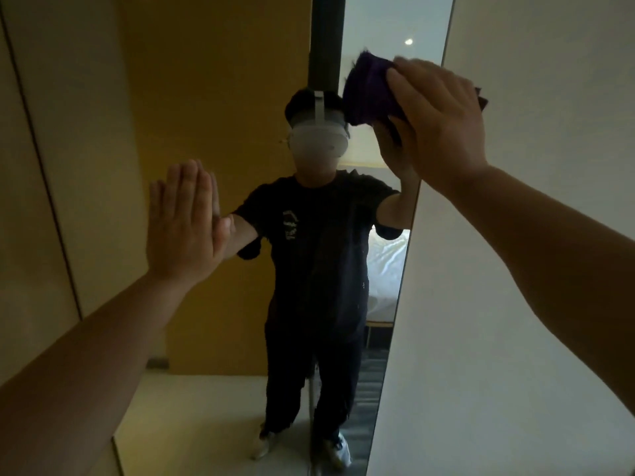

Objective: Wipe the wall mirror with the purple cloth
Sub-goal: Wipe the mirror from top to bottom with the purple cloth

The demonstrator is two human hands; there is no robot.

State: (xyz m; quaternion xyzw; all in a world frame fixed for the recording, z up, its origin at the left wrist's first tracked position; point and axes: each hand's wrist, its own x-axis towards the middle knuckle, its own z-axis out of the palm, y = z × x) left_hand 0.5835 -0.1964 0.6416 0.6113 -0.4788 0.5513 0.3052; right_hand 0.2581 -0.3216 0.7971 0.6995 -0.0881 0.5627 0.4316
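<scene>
A tall mirror (213,97) hung on the wall, its right edge running down beside a pale wall panel (515,304). The right hand (443,121) was pressed flat against the glass near the mirror's upper right edge, fingers spread over a bunched purple cloth (369,91) and holding it to the surface. The cloth stuck out to the left of the fingers, and a small corner of it showed past the hand on the right. The left hand (184,221) was open with its fingers straight and together, palm laid on the glass at the mirror's middle height, towards its left side, grasping nothing. The two hands were well apart. The glass showed the reflection of a person (316,269) in dark clothes and a white headset, standing with both arms raised to meet the real hands. Behind that figure the mirror reflected a yellow-brown wall, a white bed along the right edge and a pale floor near the lower edge.
</scene>
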